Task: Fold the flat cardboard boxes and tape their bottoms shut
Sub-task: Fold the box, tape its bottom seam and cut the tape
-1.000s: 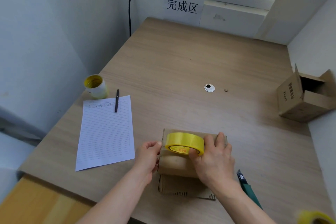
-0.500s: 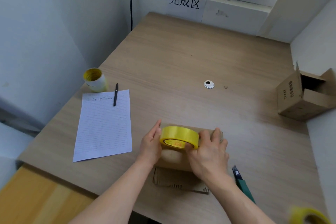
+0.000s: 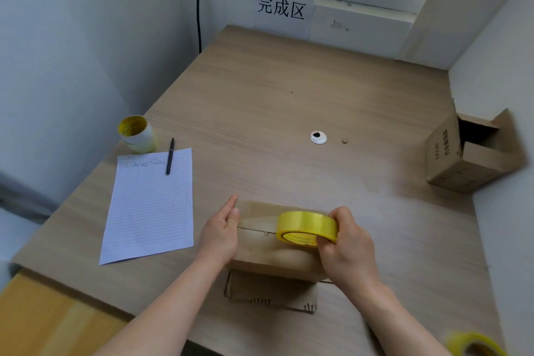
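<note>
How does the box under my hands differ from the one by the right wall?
The near box has its flaps folded shut, seam up; the far box lies tipped with flaps open. The left hand presses the near box's side while the right hand holds a yellow tape roll on it; the far box is untouched. Both are brown cardboard.

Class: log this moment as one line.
phase: taping box | left hand: touches box's left end | right hand: grips tape roll on box

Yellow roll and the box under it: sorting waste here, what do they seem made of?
The yellow roll: probably glossy plastic tape, going by its sheen. The box: matt brown corrugated cardboard, it seems; fluting shows along its lower flap edges.
</note>
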`<state>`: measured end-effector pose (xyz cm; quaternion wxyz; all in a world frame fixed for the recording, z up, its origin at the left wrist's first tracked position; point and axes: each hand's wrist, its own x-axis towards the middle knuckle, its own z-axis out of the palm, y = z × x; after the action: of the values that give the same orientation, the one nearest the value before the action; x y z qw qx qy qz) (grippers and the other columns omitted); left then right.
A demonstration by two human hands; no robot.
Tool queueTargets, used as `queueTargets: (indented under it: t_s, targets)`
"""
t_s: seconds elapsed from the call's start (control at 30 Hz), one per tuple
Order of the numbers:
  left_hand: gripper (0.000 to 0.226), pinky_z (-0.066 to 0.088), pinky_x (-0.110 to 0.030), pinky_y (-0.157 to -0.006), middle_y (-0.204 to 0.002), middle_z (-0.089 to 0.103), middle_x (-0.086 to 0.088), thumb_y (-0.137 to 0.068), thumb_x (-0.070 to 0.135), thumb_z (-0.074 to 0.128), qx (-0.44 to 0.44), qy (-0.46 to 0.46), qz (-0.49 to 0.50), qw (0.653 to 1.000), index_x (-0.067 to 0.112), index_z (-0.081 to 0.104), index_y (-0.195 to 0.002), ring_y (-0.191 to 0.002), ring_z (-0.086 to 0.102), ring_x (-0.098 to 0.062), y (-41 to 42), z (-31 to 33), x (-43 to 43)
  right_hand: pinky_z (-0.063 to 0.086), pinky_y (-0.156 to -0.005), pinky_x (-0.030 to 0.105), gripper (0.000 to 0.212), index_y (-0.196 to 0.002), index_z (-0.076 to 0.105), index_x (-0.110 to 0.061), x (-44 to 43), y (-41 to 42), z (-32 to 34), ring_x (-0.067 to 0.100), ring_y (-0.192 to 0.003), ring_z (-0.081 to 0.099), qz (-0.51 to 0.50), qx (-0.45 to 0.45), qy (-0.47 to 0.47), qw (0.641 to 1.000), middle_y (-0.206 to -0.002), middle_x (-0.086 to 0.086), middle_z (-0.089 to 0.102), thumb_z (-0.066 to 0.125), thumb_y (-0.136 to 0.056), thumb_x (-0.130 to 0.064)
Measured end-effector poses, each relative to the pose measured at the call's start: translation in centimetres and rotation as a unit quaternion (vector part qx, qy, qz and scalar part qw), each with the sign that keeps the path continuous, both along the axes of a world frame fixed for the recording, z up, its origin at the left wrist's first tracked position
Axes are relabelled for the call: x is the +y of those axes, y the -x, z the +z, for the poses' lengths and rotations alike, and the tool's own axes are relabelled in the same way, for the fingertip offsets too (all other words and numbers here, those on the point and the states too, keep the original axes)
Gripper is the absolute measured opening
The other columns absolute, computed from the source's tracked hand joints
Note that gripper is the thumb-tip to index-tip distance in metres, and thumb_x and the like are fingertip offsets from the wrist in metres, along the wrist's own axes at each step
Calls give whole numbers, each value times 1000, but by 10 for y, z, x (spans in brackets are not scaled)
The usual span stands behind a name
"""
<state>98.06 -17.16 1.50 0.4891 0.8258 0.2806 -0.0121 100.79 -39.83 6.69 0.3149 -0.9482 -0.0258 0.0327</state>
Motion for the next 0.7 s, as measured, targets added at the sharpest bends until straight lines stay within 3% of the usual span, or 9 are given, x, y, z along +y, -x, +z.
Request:
queueTargets:
  t_s: [0.07,0.13,0.27,0.4,0.47,0.53,0.6,0.7]
  targets:
    - [43,38,-31,-95,-149,47,7,-107,34,31,58,-91,-15,994,36,37,-149,-133,47,-20,-7,6,-4,25,-61,34,32,-89,42,-27,-3,2,-1,26,-66,41,17,7,4,1000,-63,-12,45,69,-79,-13]
    - [43,38,-33,-89,-146,49,3,-106,30,29,88,-98,11,991,31,38,-148,-129,49,-23,-18,12,-11,25,-61,34,32,-90,43,-30,-5,3,-4,28,-67,45,23,5,1,1000,-62,-12,45,69,-80,-14]
    - [44,38,-38,-106,-143,52,-4,-106,39,25,96,-52,12,994,22,46,-140,-128,48,-26,-25,15,-16,25,-61,33,31,-89,44,-31,-8,5,-7,25,-67,44,31,11,-8,999,-65,-13,46,70,-80,-16]
    - [57,21,-35,-120,-157,35,0,-105,49,28,82,92,-15,992,17,35,-152,-145,30,-18,-22,7,-1,26,-62,33,28,-89,46,-30,-8,3,-10,23,-69,41,37,11,-10,999,-70,-11,49,69,-80,-18]
    - [69,25,-40,-120,-156,36,2,-98,65,30,103,201,-7,974,22,37,-152,-144,33,-17,-24,2,7,26,-63,33,28,-90,45,-29,-8,2,-10,23,-71,42,34,14,-10,999,-73,-8,50,69,-81,-18]
    - [78,43,-43,-109,-141,57,-2,-87,80,33,142,327,30,934,26,54,-140,-129,55,-21,-22,-5,12,26,-64,33,28,-89,44,-28,-7,-1,-11,27,-73,47,29,14,-3,999,-75,-8,50,69,-81,-19]
    - [71,54,-40,-92,-120,71,-5,-90,77,30,157,393,45,905,26,65,-125,-110,68,-23,-20,-11,15,25,-63,34,28,-88,44,-26,-7,-2,-11,32,-78,53,30,11,1,999,-75,-7,50,69,-80,-18]
    - [63,54,-35,-81,-114,73,-7,-95,70,33,193,362,41,911,24,67,-121,-104,70,-25,-22,-12,16,26,-64,33,29,-90,44,-27,-7,-4,-13,33,-81,55,31,13,1,999,-76,-6,50,69,-80,-18]
